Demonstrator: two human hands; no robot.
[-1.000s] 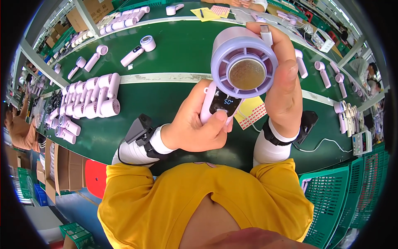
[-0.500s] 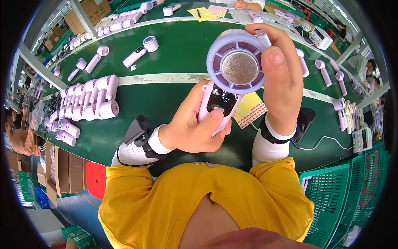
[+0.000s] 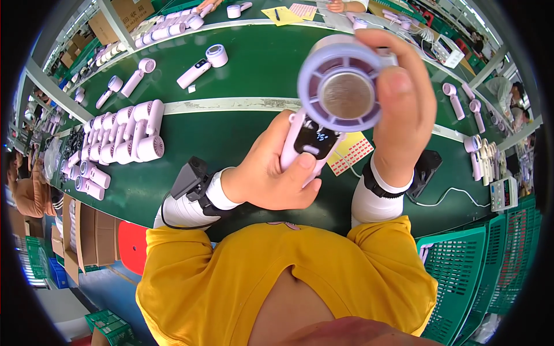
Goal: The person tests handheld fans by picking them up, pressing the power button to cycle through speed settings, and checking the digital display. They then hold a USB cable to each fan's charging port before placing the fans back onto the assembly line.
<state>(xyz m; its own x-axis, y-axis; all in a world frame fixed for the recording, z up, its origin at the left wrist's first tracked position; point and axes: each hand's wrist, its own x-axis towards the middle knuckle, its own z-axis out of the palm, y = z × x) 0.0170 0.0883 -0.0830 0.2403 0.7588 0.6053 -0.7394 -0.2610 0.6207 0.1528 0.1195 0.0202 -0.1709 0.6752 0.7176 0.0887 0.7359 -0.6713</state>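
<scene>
My left hand (image 3: 268,176) is wrapped round the handle of a pale purple handheld fan (image 3: 309,124), its thumb lying just below the button. Lit digits glow on the fan's black display panel. The round head, with a ribbed ring and a silvery metal disc in the middle, tilts up toward me. Beside that head, my right hand (image 3: 404,115) pinches a white cable plug (image 3: 388,56) between thumb and forefinger. The fingers hide most of the plug, and I cannot tell whether it touches the fan. A yellow sheet with red marks (image 3: 356,151) lies beneath, a white cable crossing it.
Stacked purple fans (image 3: 124,135) stand at the left of the green table (image 3: 248,75). A single fan (image 3: 202,66) lies beyond the pale strip. To the right are a small meter box (image 3: 504,193) and green baskets (image 3: 459,265). Co-workers' hands show at the far side.
The fan and both hands have shifted slightly right. My left thumb has slid down off the button, and the plug is now more covered by my right fingers. A co-worker's hand has appeared at the far fans.
</scene>
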